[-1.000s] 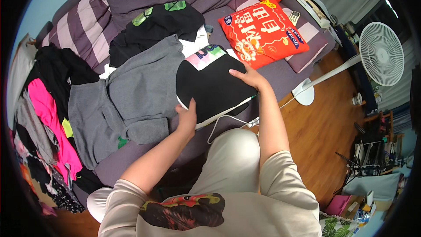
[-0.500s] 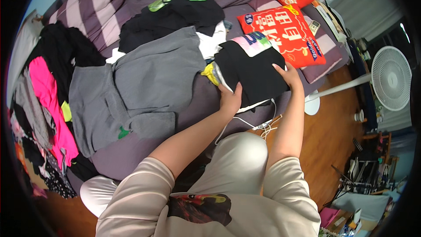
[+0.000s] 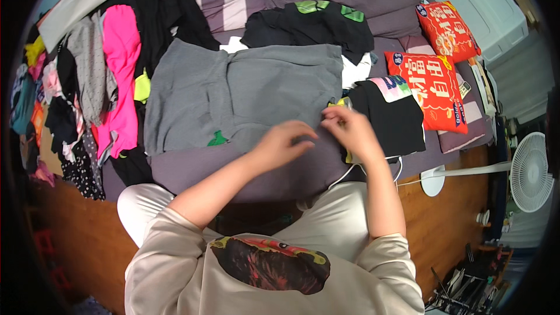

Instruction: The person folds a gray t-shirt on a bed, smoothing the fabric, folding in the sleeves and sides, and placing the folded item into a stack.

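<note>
Both of my hands hover above the front of the purple sofa seat, near the lower right edge of a grey garment [image 3: 280, 81] spread flat. My left hand [image 3: 283, 144] has its thumb and fingers apart, with nothing in it. My right hand [image 3: 354, 133] is beside the left edge of a stack of folded clothes, its fingers loosely bent and slightly blurred; I see nothing held. On top of the stack lies a black folded garment [image 3: 388, 119] with a coloured print. Something yellow peeks out at the stack's left side. A small green patch [image 3: 218, 138] shows on the grey garment.
Behind lies a black garment [image 3: 303, 29] with green patches. A pink garment [image 3: 121, 70] and other loose clothes crowd the left. Two red printed pillows [image 3: 430, 90] sit at the right. A white standing fan [image 3: 529, 166] and a white cable [image 3: 344, 176] are nearby.
Both hands have come off the black folded stack and moved left toward the grey garment. My view has swung left, showing more of the loose clothes.
</note>
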`<state>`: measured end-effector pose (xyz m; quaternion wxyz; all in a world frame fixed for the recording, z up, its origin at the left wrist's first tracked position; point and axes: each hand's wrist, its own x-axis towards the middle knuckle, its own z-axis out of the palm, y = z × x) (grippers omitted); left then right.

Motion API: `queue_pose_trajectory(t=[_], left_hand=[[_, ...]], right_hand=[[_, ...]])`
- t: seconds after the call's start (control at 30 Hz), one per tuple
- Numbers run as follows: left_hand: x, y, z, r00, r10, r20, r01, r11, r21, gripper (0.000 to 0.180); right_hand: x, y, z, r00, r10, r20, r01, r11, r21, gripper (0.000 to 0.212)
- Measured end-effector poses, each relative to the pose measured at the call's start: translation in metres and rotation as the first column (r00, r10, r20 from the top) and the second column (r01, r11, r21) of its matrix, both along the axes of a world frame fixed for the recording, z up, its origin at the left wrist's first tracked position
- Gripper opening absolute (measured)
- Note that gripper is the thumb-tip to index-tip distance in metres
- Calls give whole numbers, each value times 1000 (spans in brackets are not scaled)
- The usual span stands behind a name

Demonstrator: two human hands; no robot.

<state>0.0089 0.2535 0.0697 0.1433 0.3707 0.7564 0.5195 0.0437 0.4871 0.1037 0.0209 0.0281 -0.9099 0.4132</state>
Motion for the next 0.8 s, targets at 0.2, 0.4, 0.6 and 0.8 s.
queue_pose_trajectory(t=[0.2, 0.4, 0.6, 0.8], left_hand=[[-17, -81, -18, 898, 302, -319, -367, 915, -166, 40], [-13, -81, -31, 891, 133, -435, -326, 854, -406, 35], [0, -89, 14, 968, 244, 65, -241, 969, -51, 17], [1, -100, 36, 895, 304, 326, -409, 851, 328, 11]], right_hand=[[-12, -62, -31, 976, 200, 84, -217, 889, 403, 32], [-4, -67, -50, 949, 207, 237, -282, 895, 346, 49], [4, -42, -55, 856, 276, 436, -389, 901, 192, 94], [-1, -73, -47, 959, 280, 42, -276, 888, 368, 94]])
